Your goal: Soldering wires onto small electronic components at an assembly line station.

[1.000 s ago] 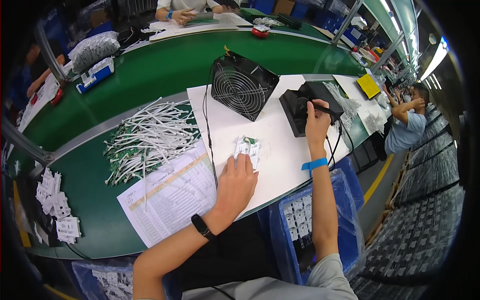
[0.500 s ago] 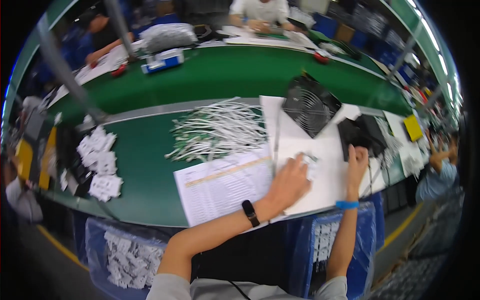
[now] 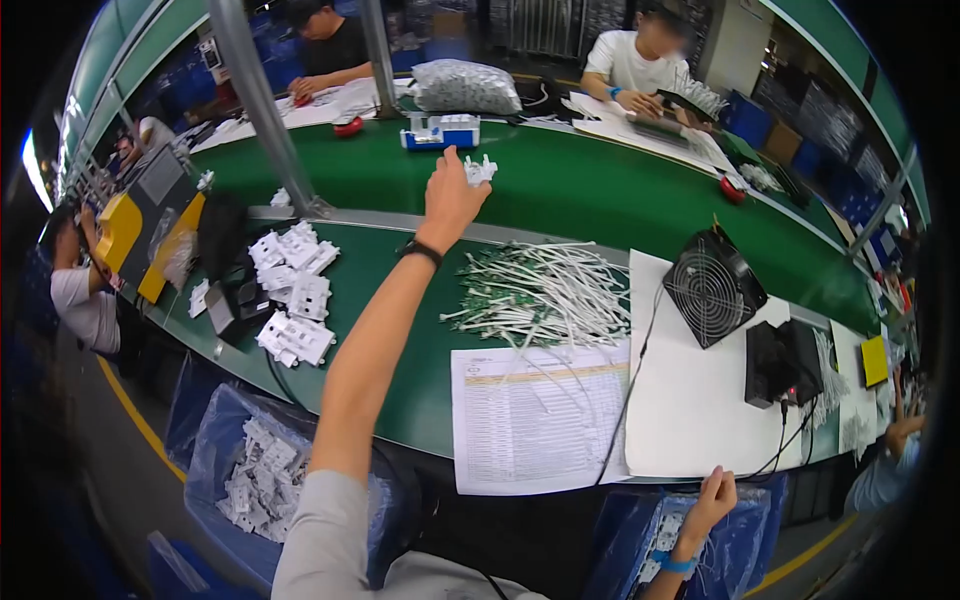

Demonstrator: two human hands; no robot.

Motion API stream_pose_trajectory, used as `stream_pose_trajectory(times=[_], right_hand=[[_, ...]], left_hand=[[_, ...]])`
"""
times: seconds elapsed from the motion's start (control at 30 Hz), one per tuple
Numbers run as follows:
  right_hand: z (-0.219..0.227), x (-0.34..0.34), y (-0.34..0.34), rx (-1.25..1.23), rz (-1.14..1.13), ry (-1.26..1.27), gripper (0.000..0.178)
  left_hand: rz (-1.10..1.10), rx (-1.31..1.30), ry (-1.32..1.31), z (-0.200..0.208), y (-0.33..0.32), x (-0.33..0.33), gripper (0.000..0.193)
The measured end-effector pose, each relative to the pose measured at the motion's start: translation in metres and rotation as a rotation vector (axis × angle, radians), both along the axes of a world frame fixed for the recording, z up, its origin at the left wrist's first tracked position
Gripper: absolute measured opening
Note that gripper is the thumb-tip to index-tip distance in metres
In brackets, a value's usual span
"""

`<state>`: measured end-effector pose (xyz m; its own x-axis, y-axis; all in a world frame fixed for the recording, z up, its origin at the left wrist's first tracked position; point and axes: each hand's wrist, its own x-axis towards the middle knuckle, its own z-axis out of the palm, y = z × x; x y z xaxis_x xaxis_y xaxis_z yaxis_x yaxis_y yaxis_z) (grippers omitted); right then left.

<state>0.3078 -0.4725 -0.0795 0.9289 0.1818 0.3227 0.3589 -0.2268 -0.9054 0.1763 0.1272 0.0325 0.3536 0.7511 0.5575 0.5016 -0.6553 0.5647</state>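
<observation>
My left hand point(image 3: 455, 204) is stretched far forward over the green belt, its fingers closed on a small white plastic housing point(image 3: 482, 170). Close ahead of it on the belt stands a blue-and-white box point(image 3: 440, 132). My right hand point(image 3: 712, 498) is held low at the table's front edge, by a lined blue bin point(image 3: 650, 550) of white parts; its fingers are curled together, and whether they hold anything does not show. White cables with green boards point(image 3: 545, 290) lie heaped on the table, behind a printed sheet point(image 3: 540, 420). A pile of white housings point(image 3: 298, 285) lies at left.
A black fan point(image 3: 712, 285) and a black device point(image 3: 780, 360) with cords stand on white board point(image 3: 680, 420) at right. Another lined bin point(image 3: 262, 480) of white parts is at lower left. A metal post point(image 3: 260, 110) rises at left. Two people work across the belt.
My left hand has gone from the white board far forward and left over the belt, with a white housing. My right hand has drawn back from the black device to the table's front edge.
</observation>
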Motion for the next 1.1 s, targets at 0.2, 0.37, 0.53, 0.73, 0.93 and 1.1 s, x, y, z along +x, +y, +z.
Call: stream_pose_trajectory(times=[0.2, 0.37, 0.53, 0.73, 0.93, 1.1], right_hand=[[0.013, -0.035, 0.034, -0.034, 0.111, 0.0, 0.04], [0.077, -0.061, 0.064, -0.185, 0.435, -0.072, 0.024], [0.151, -0.092, 0.14, -0.387, 0.992, -0.126, 0.012], [0.124, -0.101, 0.285, -0.324, 1.021, -0.593, 0.013], [0.072, -0.09, 0.363, -0.384, 0.735, -0.95, 0.016], [0.086, -0.091, 0.358, -0.264, 0.692, -0.899, 0.009]], left_hand=[[0.382, 0.324, 0.117, -0.068, 0.077, -0.02, 0.088], [0.167, 0.307, 0.704, -0.023, 0.055, -0.103, 0.074], [0.228, 0.082, 1.015, 0.013, -0.012, -0.215, 0.072], [0.323, 0.065, 0.898, -0.007, -0.047, -0.269, 0.09], [0.284, 0.158, 0.787, -0.031, -0.04, -0.27, 0.081], [0.189, 0.176, 0.694, -0.022, -0.043, -0.27, 0.071]])
